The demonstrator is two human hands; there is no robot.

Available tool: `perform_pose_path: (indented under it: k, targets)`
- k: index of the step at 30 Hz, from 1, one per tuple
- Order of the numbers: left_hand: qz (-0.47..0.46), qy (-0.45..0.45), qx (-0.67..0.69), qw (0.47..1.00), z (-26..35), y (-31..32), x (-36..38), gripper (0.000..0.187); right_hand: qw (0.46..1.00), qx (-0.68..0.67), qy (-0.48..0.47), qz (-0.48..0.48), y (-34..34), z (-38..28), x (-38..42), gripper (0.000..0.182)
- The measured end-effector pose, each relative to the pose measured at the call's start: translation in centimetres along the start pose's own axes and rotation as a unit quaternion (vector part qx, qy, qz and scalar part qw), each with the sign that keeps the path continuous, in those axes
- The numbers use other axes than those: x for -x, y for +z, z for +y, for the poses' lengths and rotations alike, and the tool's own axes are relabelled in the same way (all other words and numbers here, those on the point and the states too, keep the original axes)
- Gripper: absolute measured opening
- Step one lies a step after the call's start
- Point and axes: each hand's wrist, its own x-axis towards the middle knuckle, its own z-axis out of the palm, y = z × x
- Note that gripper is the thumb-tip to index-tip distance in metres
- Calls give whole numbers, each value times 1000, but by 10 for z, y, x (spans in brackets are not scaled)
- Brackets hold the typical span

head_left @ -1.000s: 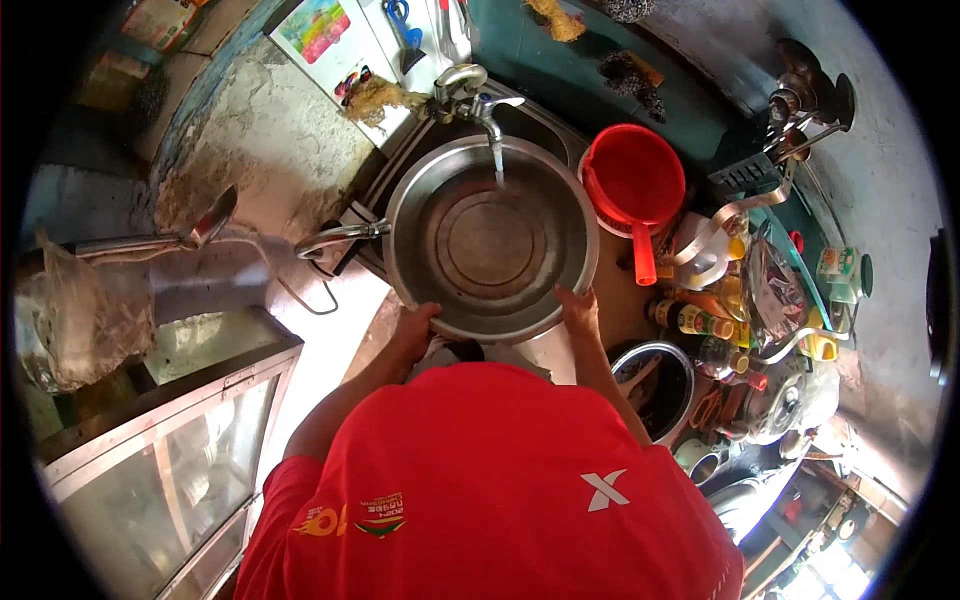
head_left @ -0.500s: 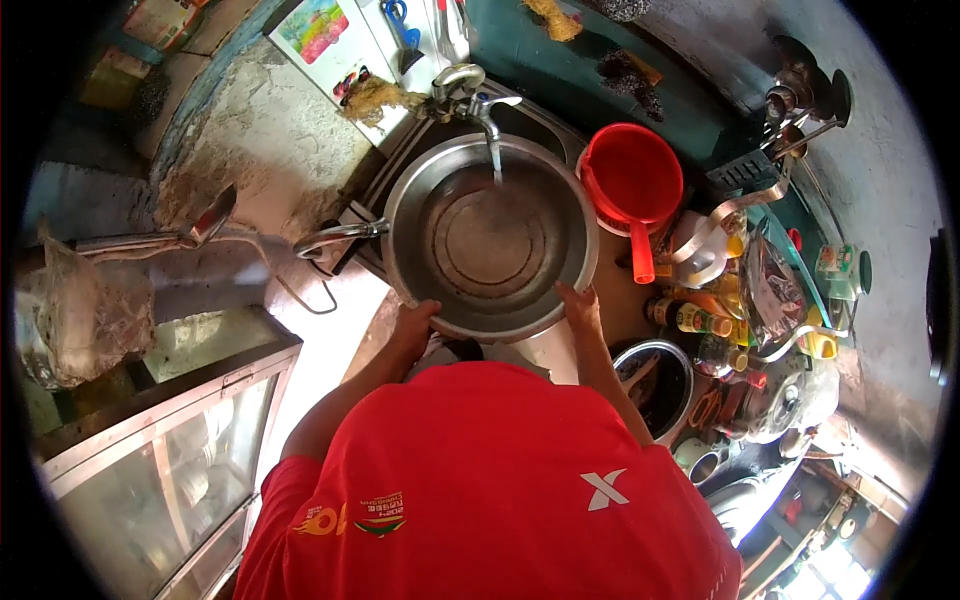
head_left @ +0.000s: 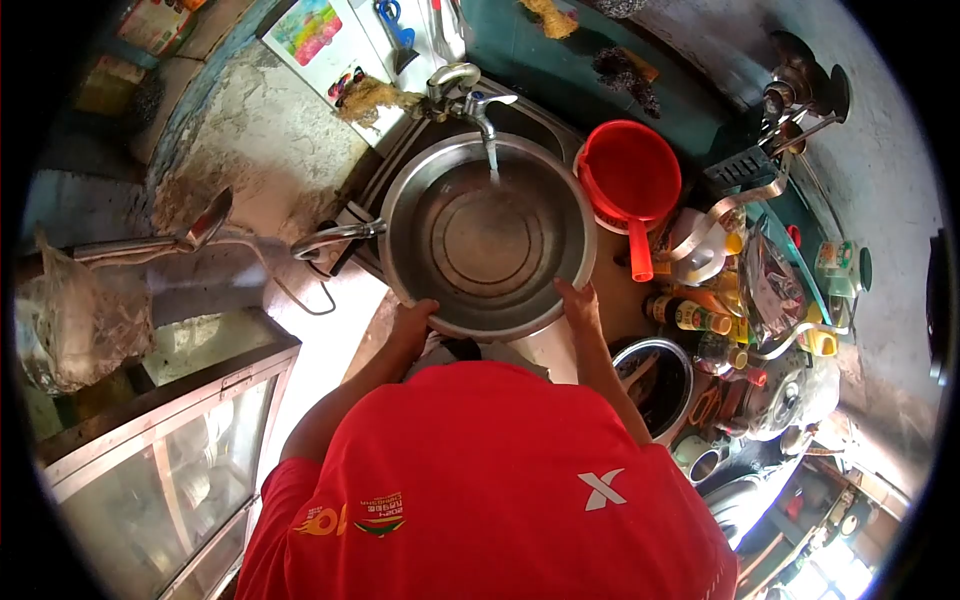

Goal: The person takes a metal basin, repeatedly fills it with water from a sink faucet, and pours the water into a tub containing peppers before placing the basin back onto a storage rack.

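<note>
A wide metal basin (head_left: pixel 400 280) sits under a running tap (head_left: pixel 483 115), and water falls into it near its far rim. My left hand (head_left: pixel 412 325) grips the near left part of the rim, thumb on top. On the near right of the same rim, my right hand (head_left: pixel 577 303) is closed with its thumb over the edge. Both hands' remaining fingers are hidden beneath the basin. Just right of the basin rests a red plastic dipper (head_left: pixel 628 175), its handle pointing toward me.
Several bottles (head_left: pixel 690 315) crowd the counter on the right, beside a dark pot (head_left: pixel 655 385) with a utensil in it. A second curved spout (head_left: pixel 340 235) reaches the basin's left edge. A glass-fronted cabinet (head_left: pixel 165 450) stands at lower left. Ladles (head_left: pixel 800 85) hang at upper right.
The view has shifted very slightly. Both hands stay on the basin's rim, and water keeps running from the tap.
</note>
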Motion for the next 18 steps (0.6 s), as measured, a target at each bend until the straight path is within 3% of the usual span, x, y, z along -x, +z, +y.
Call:
perform_pose_path:
  k: [18]
  targets:
    - [0,30,-1,1000,2,2,1,43,1000,-21,-4,1,1,4,1,46]
